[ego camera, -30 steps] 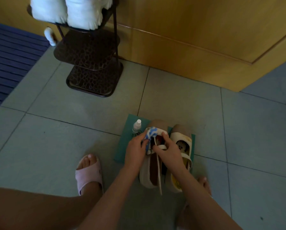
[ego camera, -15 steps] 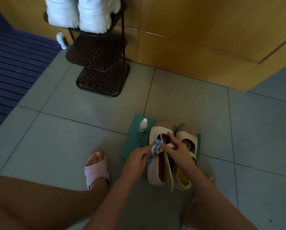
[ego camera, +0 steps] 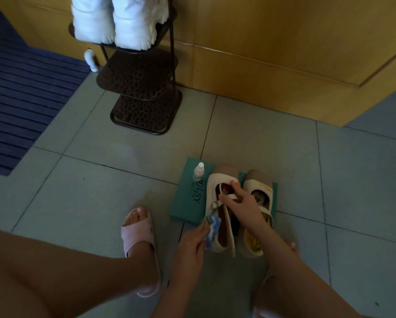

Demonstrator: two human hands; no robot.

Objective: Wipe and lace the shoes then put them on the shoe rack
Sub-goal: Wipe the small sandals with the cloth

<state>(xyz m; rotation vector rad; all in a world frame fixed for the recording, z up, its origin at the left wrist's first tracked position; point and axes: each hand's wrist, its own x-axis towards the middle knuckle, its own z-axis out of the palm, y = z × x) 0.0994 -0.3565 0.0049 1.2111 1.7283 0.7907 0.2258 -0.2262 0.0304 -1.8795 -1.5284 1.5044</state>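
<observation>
Two cream shoes sit side by side on a teal box lying flat on the tiled floor. Wiping is under way: the left hand holds a blue-and-white cloth against the outer side of the left shoe near its heel, fingers curled on the cloth. The right hand grips that shoe's opening, thumb and fingers hooked over rim and strap. A loose strap trails toward the heel. No hand is on the right shoe. By my judgement approx. a third done — fastening and shelving both remain. A spray bottle stands at the box's far-left corner. The shoe rack, by the floor's far edge, carries a white pair on its top shelf — nothing else visible on it.
</observation>
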